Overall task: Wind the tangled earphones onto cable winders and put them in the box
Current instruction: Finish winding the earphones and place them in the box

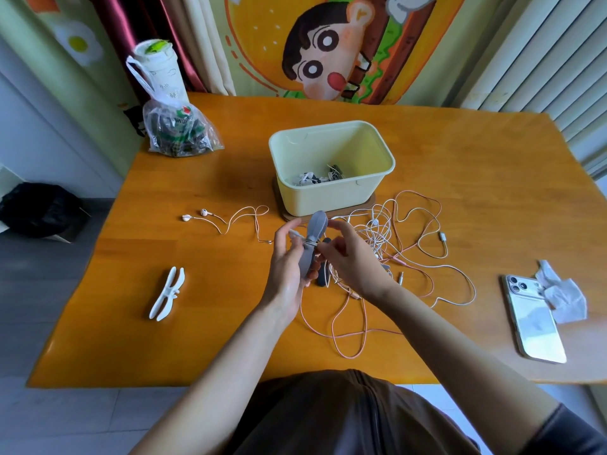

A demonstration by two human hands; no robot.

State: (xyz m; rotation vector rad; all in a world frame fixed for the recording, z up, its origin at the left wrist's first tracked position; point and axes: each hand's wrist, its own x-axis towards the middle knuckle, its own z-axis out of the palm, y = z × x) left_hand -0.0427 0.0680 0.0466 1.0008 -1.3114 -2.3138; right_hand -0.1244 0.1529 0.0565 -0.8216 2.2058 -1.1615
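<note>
Grey winder [313, 244]: held upright just in front of the box [328, 198], with a few turns of white cable [243, 213] round its waist
Left hand [285, 267]: grip clamped round the lower half of the grey winder
Right hand [348, 257]: grip pinched together on the white cable at the winder's waist, as far as the fingers show
Earbuds [195, 215]: two, on the worktop [197, 339] front-left of the box, at the cable's loose end
Tangle [394, 231]: white and pink cables heaped front-right of the box; number of sets cannot be told
Risk, snag: a pull on a strand caught in the tangle would likely tighten a knot or drag the heap
Risk, slip: slack turns could slide off the waist if the pinch lets go early
Risk, earbuds: a hard tug could whip them across the worktop
Winders: three outside the box, namely grey in hand, a white winder [167, 292] far front-left, and a dark winder [323, 274] half hidden under the hands
Wound sets [317, 177]: inside the box, count unclear
Others: one phone [533, 320] and one tissue [561, 293] far right of the box; one plastic bag [179, 129] and one cup [161, 70] behind-left
</note>
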